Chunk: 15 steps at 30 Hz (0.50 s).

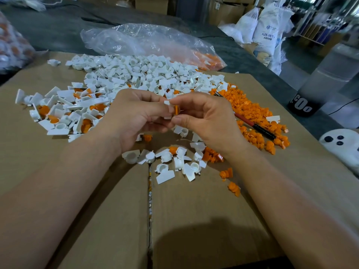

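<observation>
Working over a flattened cardboard box (pixel 194 220), hands together at mid-frame, fingertips meeting. Gripping one white plastic piece (pixel 167 103) in left hand (pixel 136 113), fingers curled round it. Pinching one orange cap (pixel 176 109) between thumb and forefinger of right hand (pixel 202 121), pressed against the white plastic piece. Held pair up off the cardboard, just in front of the white heap (pixel 147 74).

Around:
- white heap behind the hands, loose pieces, too many to count
- orange heap (pixel 252 113) to the right, likewise uncountable
- mixed heap (pixel 64 111) of white and orange to the left, beyond left hand
- small scatter of both colours under and between the wrists; two orange clumps beside right forearm
- one pen (pixel 254 126), red and black, lying across the orange heap, near end hidden behind right hand
- one clear plastic bag (pixel 147 41) behind the white heap, orange parts at its right end
- second bag (pixel 11 47) at far left edge, blurred
- one white device (pixel 342 146) with three black dots at right edge

Writing: "ABS" readable on one white sack (pixel 270 30) far right; next word looks like "RESIN", blurred. Large white "CO" on the black base (pixel 300 108) of a grey container, rest cut off.
</observation>
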Each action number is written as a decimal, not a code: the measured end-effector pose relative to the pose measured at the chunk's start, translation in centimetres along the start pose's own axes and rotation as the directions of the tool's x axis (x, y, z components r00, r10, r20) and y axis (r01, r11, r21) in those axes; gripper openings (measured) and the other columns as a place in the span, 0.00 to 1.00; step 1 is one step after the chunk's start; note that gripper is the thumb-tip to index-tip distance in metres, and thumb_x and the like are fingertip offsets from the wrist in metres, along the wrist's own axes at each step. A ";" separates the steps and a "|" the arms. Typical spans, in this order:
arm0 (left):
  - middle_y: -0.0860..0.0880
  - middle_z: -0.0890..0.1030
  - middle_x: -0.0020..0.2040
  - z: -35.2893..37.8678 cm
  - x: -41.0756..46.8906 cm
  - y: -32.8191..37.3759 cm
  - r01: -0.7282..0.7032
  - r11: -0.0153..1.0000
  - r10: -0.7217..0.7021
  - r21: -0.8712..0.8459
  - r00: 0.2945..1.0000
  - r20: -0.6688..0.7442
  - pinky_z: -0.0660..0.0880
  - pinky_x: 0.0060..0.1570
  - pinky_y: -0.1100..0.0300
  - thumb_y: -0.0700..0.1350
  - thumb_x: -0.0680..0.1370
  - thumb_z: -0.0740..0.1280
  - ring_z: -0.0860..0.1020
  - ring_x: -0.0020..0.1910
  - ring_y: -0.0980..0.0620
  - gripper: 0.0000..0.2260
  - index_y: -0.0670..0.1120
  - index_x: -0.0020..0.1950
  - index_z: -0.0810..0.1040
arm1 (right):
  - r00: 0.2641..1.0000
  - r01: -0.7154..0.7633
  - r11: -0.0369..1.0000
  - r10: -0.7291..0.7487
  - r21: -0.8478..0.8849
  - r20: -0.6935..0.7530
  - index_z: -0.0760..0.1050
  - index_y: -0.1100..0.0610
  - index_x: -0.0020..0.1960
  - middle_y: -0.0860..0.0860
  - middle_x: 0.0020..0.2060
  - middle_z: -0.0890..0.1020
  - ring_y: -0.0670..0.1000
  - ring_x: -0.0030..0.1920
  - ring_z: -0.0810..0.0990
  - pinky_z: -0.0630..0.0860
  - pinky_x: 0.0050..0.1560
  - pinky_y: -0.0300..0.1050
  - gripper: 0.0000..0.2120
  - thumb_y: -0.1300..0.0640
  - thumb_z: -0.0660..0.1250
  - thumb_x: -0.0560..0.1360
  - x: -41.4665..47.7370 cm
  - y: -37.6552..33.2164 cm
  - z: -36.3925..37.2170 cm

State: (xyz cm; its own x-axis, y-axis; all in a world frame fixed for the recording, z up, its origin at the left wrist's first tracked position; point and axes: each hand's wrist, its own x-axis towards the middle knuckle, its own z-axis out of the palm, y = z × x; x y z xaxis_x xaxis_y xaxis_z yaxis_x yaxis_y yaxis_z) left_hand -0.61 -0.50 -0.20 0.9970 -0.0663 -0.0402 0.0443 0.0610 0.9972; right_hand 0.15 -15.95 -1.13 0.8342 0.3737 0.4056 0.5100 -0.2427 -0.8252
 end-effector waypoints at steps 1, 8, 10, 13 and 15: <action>0.45 0.80 0.27 0.0 0.0 0.0 0.013 1.000 -0.012 -0.009 1.000 0.002 0.75 0.25 0.65 0.32 0.68 0.70 0.80 0.25 0.53 0.04 0.40 0.36 0.78 | 1.000 0.000 1.000 0.000 0.000 -0.002 0.75 0.51 0.49 0.48 0.41 0.81 0.44 0.42 0.82 0.78 0.49 0.37 0.17 0.70 0.69 0.69 0.0 0.1 0.0; 0.50 0.76 0.21 -0.3 0.2 0.1 0.041 0.999 -0.041 -0.010 0.999 -0.005 0.72 0.22 0.68 0.33 0.67 0.70 0.76 0.22 0.55 0.04 0.40 0.36 0.77 | 0.999 -0.044 0.999 0.044 -0.022 0.010 0.74 0.47 0.45 0.41 0.40 0.80 0.38 0.43 0.81 0.76 0.48 0.33 0.19 0.72 0.68 0.70 0.2 0.4 -0.2; 0.50 0.76 0.22 -0.3 0.2 0.1 0.046 0.999 -0.046 -0.014 0.999 0.005 0.72 0.22 0.68 0.33 0.66 0.71 0.76 0.22 0.55 0.04 0.39 0.36 0.77 | 0.999 -0.046 0.999 0.046 -0.008 0.009 0.74 0.47 0.45 0.41 0.39 0.80 0.39 0.43 0.81 0.77 0.47 0.34 0.19 0.72 0.68 0.70 0.2 0.4 -0.3; 0.48 0.78 0.24 -0.2 0.2 0.1 0.054 0.999 -0.054 -0.001 0.999 0.005 0.73 0.22 0.67 0.33 0.66 0.71 0.77 0.22 0.55 0.04 0.39 0.36 0.78 | 0.999 -0.048 0.999 0.048 -0.006 0.012 0.75 0.48 0.43 0.41 0.37 0.80 0.39 0.42 0.81 0.77 0.47 0.33 0.18 0.72 0.69 0.69 0.2 0.5 -0.3; 0.47 0.79 0.25 -0.2 0.3 0.1 0.049 0.999 -0.049 0.018 0.999 -0.001 0.73 0.23 0.67 0.33 0.66 0.71 0.77 0.23 0.55 0.04 0.40 0.36 0.78 | 0.999 -0.048 0.999 0.048 -0.012 0.017 0.75 0.49 0.43 0.41 0.38 0.80 0.39 0.41 0.81 0.77 0.46 0.33 0.18 0.72 0.69 0.69 0.2 0.5 -0.4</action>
State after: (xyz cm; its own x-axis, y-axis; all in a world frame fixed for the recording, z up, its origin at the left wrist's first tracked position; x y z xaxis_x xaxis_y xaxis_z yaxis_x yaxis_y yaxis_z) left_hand -0.33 -0.33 -0.11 0.9937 -0.0681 -0.0895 0.0923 0.0397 0.9949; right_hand 0.64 -16.34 -1.29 0.8539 0.3770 0.3588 0.4721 -0.2710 -0.8389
